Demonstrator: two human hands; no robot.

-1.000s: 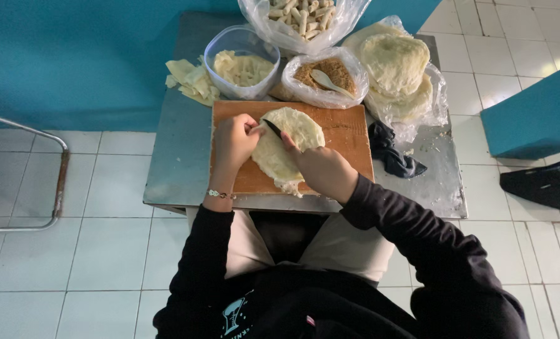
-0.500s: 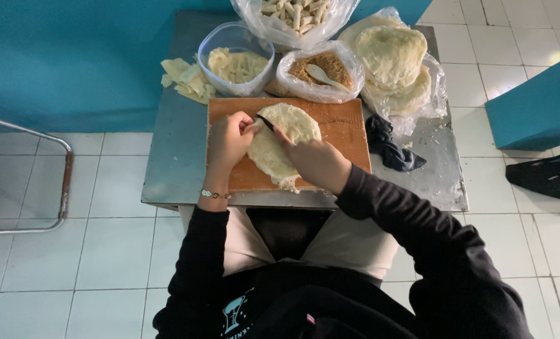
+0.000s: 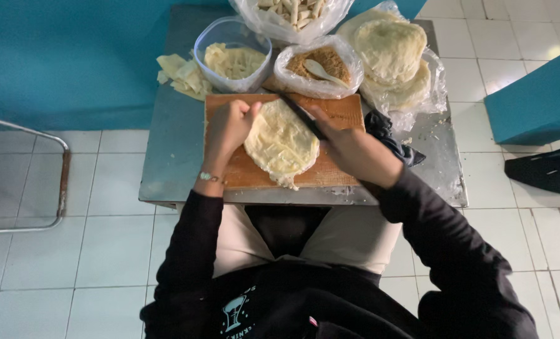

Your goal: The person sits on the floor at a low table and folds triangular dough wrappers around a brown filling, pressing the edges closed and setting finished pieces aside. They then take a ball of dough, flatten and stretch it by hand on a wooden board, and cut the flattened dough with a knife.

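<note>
Right hand [image 3: 355, 150] grips knife [image 3: 302, 114] — left hand [image 3: 228, 125] fingers pinch pale dough round [image 3: 281, 143].

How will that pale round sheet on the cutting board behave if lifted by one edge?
Likely floppy: the pale round sheet lies flat and thin on the cutting board. Probably tears easily; its lower edge looks ragged. Seems light, since similar sheets stack high.

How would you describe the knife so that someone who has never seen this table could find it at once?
Start at the metal table and find the wooden board in its middle. Across the far right edge of the pale dough round on that board lies the knife, held in the right hand. It is the only dark, thin, straight thing there.
</note>
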